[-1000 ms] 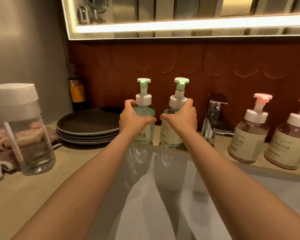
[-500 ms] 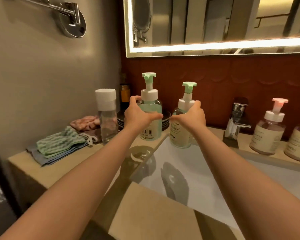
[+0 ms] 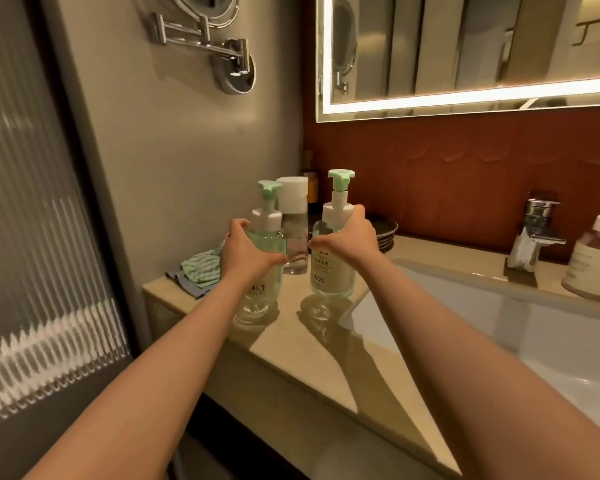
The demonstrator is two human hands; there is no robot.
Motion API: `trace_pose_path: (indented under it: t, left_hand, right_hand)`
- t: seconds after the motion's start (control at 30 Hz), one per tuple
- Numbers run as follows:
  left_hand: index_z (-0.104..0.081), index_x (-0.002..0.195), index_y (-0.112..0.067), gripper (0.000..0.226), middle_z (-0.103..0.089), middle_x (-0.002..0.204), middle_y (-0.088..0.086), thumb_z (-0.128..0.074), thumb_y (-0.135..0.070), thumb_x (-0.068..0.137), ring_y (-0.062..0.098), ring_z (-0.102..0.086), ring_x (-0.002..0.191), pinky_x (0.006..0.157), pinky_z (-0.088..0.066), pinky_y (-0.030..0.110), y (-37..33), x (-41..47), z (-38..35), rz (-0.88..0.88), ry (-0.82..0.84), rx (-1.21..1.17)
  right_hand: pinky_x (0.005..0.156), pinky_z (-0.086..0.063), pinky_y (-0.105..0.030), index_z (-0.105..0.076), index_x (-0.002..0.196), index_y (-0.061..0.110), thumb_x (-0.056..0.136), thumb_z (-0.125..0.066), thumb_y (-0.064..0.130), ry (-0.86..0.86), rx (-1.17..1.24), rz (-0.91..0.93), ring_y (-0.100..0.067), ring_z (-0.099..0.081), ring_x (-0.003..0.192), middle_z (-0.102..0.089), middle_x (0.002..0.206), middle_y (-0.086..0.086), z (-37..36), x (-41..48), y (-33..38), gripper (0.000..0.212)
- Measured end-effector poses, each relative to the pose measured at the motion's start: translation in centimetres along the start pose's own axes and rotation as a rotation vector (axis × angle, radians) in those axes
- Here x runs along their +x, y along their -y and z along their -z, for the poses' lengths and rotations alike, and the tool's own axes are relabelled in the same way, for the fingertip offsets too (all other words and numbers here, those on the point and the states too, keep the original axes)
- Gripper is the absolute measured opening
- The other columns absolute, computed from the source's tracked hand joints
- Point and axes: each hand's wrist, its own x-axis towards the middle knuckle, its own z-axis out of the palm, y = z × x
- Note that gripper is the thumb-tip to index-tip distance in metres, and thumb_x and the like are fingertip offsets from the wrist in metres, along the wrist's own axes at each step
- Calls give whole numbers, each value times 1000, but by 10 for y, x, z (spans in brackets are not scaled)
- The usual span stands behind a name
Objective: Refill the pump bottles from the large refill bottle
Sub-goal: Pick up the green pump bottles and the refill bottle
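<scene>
Beside the sink [image 3: 447, 299], each hand grips a green-topped pump bottle: left hand [image 3: 245, 252] curled round the left bottle [image 3: 265, 271], right hand [image 3: 349, 239] round the right bottle [image 3: 331, 271].

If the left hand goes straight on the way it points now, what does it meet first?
Probably the clear white-capped bottle, standing just behind the green pump bottle that the left hand grips. The gap between them is unclear from this view.

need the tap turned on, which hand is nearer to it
Right. The right hand is left of the tap; the left hand is further left, past the right hand.
</scene>
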Motion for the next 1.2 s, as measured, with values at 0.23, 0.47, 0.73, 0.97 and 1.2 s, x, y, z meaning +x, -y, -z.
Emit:
trace_pose_path:
  t: [0.23, 0.47, 0.73, 0.97, 1.2]
  left_hand:
    - [-32, 129, -15, 87, -49, 131, 7, -86, -26, 61, 26, -50, 115, 88, -41, 33, 39, 0, 29, -18, 6, 50]
    - [-30, 132, -15, 91, -49, 133, 7, -86, -28, 62, 26, -49, 118, 89, -40, 32, 62, 0, 39, 26, -10, -26]
    - [-20, 137, -14, 95, -42, 140, 10, -83, -27, 67, 29, -45, 125, 97, -38, 38, 64, 11, 37, 37, 99, -57]
    - [-1, 145, -18, 111, -25, 151, 12, -80, -31, 69, 32, -33, 134, 107, -30, 46, 68, 15, 38, 55, 145, -96]
    - [-42, 130, -5, 61, -43, 126, 17, -60, -36, 80, 29, -46, 111, 94, -40, 39, 56, -17, 39, -403, -336, 123]
  right_hand:
    - [80, -44, -34, -35, 123, 10, 64, -83, 28, 46, -66, -30, -27, -52, 111, -51, 122, -9, -57, -15, 11, 78]
    - [73, -43, -30, -52, 115, 8, 65, -83, 23, 12, -80, 29, -23, -57, 103, -60, 110, -7, -87, -26, 18, 61]
    - [75, -40, -30, -41, 124, 9, 64, -84, 29, 24, -89, 7, -23, -54, 107, -54, 116, -5, -80, -17, 9, 76]
    - [77, -40, -32, -41, 124, 10, 63, -84, 27, 96, -52, -29, -19, -51, 101, -51, 107, -1, -62, -3, -3, 77]
    - [92, -48, -48, -43, 125, 14, 41, -80, 63, 142, -21, -48, -27, -54, 112, -56, 120, -6, -55, 2, -1, 104]
